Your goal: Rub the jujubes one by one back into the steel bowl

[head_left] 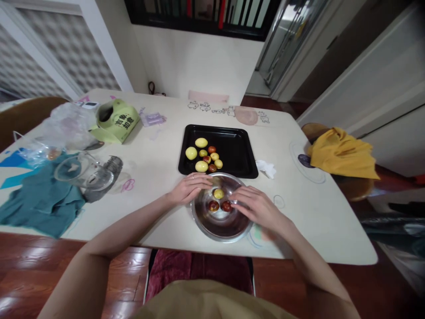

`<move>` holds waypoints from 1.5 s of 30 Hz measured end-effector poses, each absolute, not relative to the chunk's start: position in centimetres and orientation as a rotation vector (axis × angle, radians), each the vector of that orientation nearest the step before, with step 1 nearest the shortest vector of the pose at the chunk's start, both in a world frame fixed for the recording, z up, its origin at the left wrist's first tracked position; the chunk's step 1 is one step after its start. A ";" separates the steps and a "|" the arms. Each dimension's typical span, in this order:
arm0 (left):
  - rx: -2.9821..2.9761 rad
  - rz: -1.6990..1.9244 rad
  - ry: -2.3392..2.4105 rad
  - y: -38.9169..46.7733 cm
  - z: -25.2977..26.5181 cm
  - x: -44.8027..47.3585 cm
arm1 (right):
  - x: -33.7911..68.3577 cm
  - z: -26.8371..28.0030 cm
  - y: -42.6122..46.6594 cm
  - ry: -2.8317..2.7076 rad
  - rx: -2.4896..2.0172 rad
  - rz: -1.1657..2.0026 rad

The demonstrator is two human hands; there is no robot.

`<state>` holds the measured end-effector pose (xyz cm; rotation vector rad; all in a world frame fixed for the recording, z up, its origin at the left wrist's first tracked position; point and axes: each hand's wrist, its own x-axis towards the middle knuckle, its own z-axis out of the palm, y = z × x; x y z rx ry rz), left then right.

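A green carton (124, 122) stands beside a plastic bag (68, 126) on the white surface (318, 221), near a glass jug (83, 173) and a teal cloth (43, 195). A yellow cloth (341, 153) drapes a chair (357, 188).

At the middle of the worktop's (156, 155) front edge, a bowl (222, 230) with three fruits (218, 194) inside. Directly behind, a tray (235, 148), with more fruits (201, 142) mostly in its left half. Just right of the tray's front right corner, a tissue (266, 169). Towards the worktop's left edge, a jug (89, 174), then a cloth (43, 195) towards the front left corner; behind the jug, a carton (120, 120), and left of that, a plastic bag (66, 126). Over a chair (355, 188) beyond the right edge, a second cloth (341, 153).
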<state>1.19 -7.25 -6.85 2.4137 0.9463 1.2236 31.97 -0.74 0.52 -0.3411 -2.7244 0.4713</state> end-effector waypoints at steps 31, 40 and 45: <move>2.425 0.409 1.881 4.7 -3.7 -1.7 | 34.6 -8.6 -5.4 -2.002 -0.619 0.092; 2.468 0.746 1.723 3.1 -1.1 -2.4 | 34.5 -8.6 -5.3 -2.009 -0.635 0.093; 2.363 1.003 1.359 0.2 2.1 -1.2 | 34.6 -8.8 -5.3 -2.004 -0.649 0.110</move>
